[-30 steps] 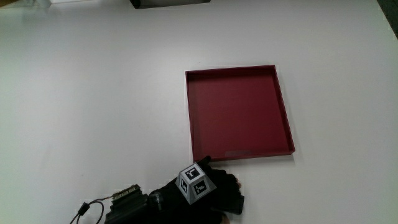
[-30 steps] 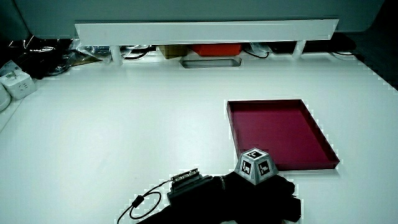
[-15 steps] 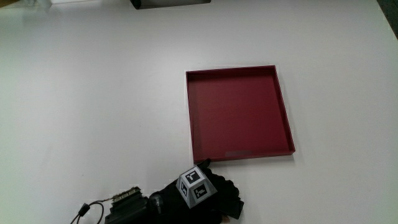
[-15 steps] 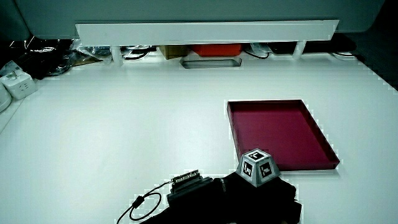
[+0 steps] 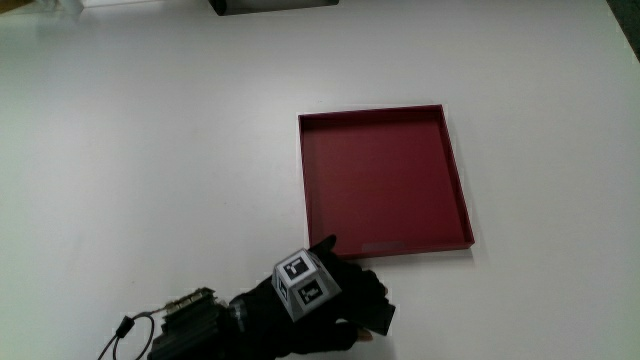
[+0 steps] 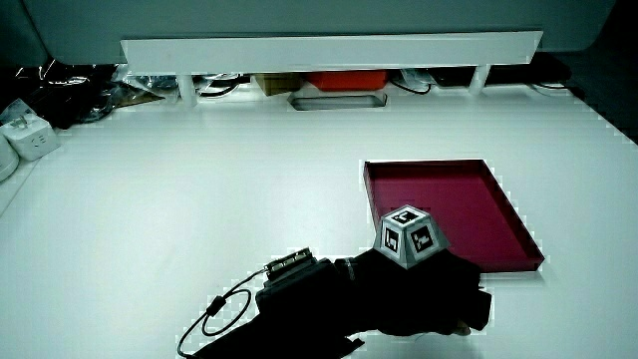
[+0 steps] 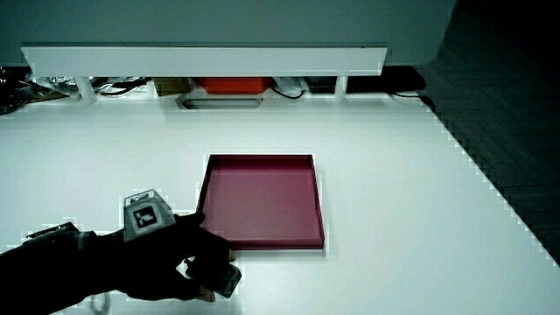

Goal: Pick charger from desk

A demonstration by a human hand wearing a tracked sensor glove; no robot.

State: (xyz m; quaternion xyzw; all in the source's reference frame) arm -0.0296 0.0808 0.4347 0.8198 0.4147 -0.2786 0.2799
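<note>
The hand (image 5: 335, 305) in its black glove, with a patterned cube (image 5: 300, 283) on its back, hovers over the table at the person's edge, just nearer to the person than the red tray (image 5: 455, 180). Its fingers are curled around a small dark block, the charger (image 5: 378, 318), which also shows under the fingertips in a side view (image 7: 226, 280). The glove covers most of the charger. In both side views the hand (image 6: 419, 299) appears raised a little off the table.
The shallow square red tray (image 6: 518, 234) has nothing in it. A small device with a looped cable (image 6: 224, 309) sits on the forearm. A low white partition (image 6: 329, 48) closes the table, with an orange box (image 6: 344, 78) and cables under it. A white plug block (image 6: 25, 140) lies at the table's edge.
The hand has lifted off the table with its fingers closed on the dark charger. The tray has not moved.
</note>
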